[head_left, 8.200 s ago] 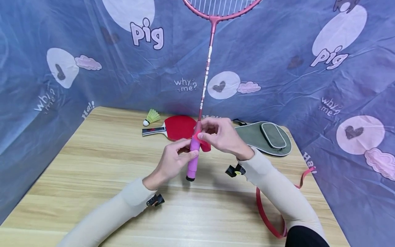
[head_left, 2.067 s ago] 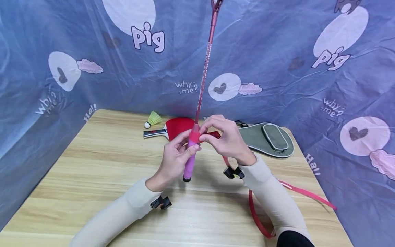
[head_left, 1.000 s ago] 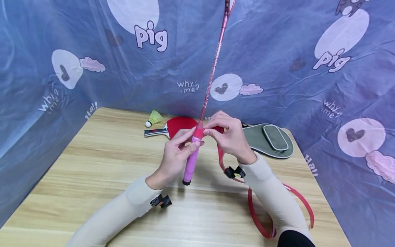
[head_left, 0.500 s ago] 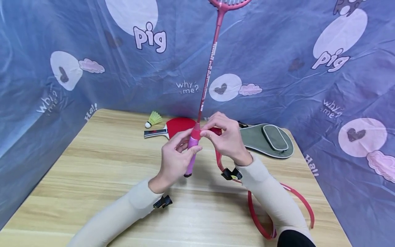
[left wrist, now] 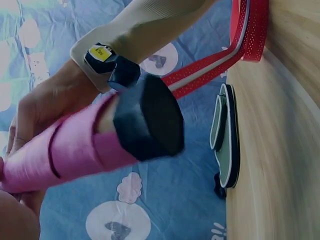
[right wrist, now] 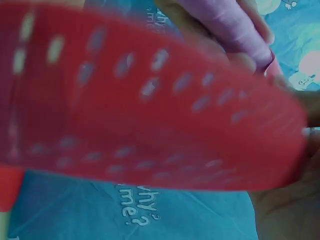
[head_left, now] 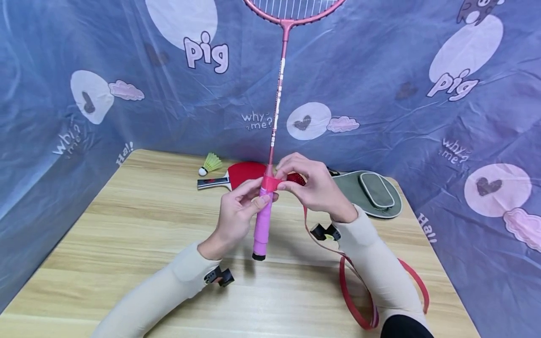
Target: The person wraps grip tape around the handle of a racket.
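Table (head_left: 139, 211): green case (head_left: 352, 191), contents hidden; fingers (head_left: 248, 188) grip racket (head_left: 275, 117).

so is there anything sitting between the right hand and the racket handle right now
Only the red tape, pinched by the right hand, bridges the gap to the handle. No other thing is visible in between; the left hand holds the handle from the opposite side.

Racket (head_left: 276, 105): pinkish-red, white-marked shaft, purple-wrapped handle (head_left: 262, 220), black end cap (head_left: 259, 257) | pose: head uppermost, handle raised off tabletop (head_left: 139, 234) | red tape (head_left: 271, 183): perforated, pale-striped, round handle's upper end, loose length trailing down into loops at right
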### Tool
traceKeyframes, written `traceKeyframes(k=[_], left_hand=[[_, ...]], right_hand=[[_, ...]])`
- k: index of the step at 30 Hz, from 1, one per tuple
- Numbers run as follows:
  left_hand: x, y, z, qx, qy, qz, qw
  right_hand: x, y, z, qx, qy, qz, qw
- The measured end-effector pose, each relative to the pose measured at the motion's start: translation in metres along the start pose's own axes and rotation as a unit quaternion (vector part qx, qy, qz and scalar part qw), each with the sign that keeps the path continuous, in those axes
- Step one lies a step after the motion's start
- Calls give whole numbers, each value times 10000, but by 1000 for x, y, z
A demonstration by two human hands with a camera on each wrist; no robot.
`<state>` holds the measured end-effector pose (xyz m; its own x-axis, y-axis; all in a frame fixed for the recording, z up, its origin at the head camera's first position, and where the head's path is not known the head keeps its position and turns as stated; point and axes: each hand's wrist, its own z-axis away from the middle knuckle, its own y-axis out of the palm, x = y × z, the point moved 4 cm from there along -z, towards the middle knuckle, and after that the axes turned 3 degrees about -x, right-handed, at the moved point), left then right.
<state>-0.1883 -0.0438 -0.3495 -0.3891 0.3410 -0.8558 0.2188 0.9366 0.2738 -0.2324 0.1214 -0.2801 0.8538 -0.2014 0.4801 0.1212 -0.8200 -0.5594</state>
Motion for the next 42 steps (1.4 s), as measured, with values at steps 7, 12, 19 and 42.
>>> traceKeyframes(k=[7,12,19,42], left_hand=[[-1,3,1,447,5,103,9989],[-2,3,-2,383,42,-133,9992],[-1,5,1,-139,353,-770,9963],[-3,-1,5,-483,1050,-2191,9688]], right_hand=[[-4,0,2,-25,573,-544,9969],[-4,-1,2,-194,213,-474,9985],[-3,-3,5,-381,72,-610,9974],[-2,13,10,-139,167,-326,9992]])
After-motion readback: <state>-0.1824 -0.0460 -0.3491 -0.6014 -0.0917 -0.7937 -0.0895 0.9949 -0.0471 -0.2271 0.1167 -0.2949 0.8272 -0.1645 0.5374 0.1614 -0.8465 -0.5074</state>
